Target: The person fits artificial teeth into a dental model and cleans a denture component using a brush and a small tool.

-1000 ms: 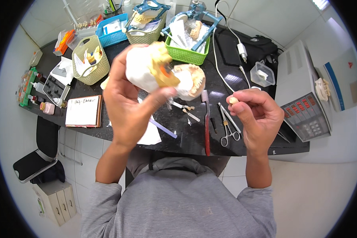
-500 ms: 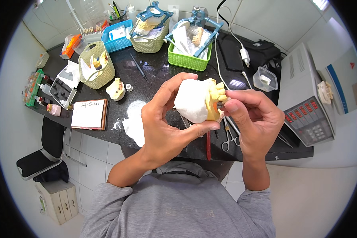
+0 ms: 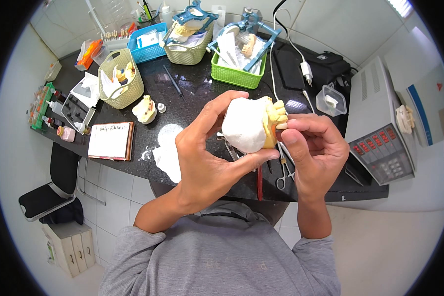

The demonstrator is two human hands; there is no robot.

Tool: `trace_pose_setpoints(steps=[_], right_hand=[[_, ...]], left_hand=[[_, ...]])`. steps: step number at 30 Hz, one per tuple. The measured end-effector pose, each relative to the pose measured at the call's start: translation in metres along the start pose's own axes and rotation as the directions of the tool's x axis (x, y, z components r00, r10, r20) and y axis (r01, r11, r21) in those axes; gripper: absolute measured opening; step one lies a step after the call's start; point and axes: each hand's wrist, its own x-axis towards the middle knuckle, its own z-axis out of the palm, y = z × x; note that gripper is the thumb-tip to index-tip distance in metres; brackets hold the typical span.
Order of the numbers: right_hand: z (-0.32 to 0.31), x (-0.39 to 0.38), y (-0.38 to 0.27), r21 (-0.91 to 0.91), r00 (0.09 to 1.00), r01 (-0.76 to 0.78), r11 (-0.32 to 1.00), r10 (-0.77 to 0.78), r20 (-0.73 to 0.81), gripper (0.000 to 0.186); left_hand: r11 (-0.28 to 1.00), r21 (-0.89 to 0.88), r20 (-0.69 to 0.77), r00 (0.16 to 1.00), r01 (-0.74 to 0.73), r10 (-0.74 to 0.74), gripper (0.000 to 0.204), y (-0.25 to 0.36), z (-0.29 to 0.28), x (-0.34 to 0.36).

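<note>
My left hand (image 3: 209, 153) is wrapped round a dental cast, its thumb below and fingers above. The cast has a rounded white plaster base (image 3: 244, 126) and a yellow stone part (image 3: 272, 118) with teeth facing right. My right hand (image 3: 318, 155) is at the toothed side, thumb and index fingertip pinched at a small whitish tooth crown (image 3: 281, 126) that touches the row of teeth. Under the cast, forceps (image 3: 282, 177) with ring handles and a red-handled tool (image 3: 259, 185) lie on the black bench (image 3: 207, 185); the cast partly hides them.
Farther off stand a green basket (image 3: 237, 75), a beige basket (image 3: 133, 93) and a blue basket (image 3: 145, 53). A second cast (image 3: 144, 109), a notebook (image 3: 110, 141) and white tissue (image 3: 167, 163) lie left. A machine with a keypad (image 3: 387, 148) stands right, near a clear tub (image 3: 331, 100).
The cast has shifted slightly right and turned a little. A whitish crown now shows at my right fingertips where a dark metallic spot showed before. My right hand has moved slightly left.
</note>
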Motion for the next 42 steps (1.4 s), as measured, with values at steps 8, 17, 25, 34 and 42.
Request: trace_pose_setpoints(steps=[8,17,25,34,42], right_hand=[[0.005,0.001,0.003,0.053,0.999,-0.002,0.999,0.004,-0.037,0.01],[-0.001,0.01,-0.008,-0.037,0.998,-0.061,0.997,0.062,0.029,0.007],[0.003,0.006,-0.004,0.047,0.989,-0.144,0.988,0.144,-0.006,0.009],[-0.002,0.006,-0.002,0.125,0.987,-0.154,0.98,0.158,-0.021,0.01],[0.001,0.007,-0.007,0.018,0.998,-0.054,0.998,0.055,-0.039,0.007]], left_hand=[[0.997,0.08,-0.009,1.0,-0.019,0.02,0.077,0.001,0.002,-0.002],[0.99,0.133,-0.043,0.998,-0.043,0.049,0.077,0.0,0.005,-0.005],[0.998,-0.012,-0.044,0.997,0.062,-0.062,0.076,0.001,0.004,-0.004],[0.999,0.018,-0.02,0.999,0.042,-0.041,0.076,0.006,0.003,-0.002],[0.997,0.08,-0.055,0.998,-0.014,0.019,0.077,0.008,0.006,-0.004]])
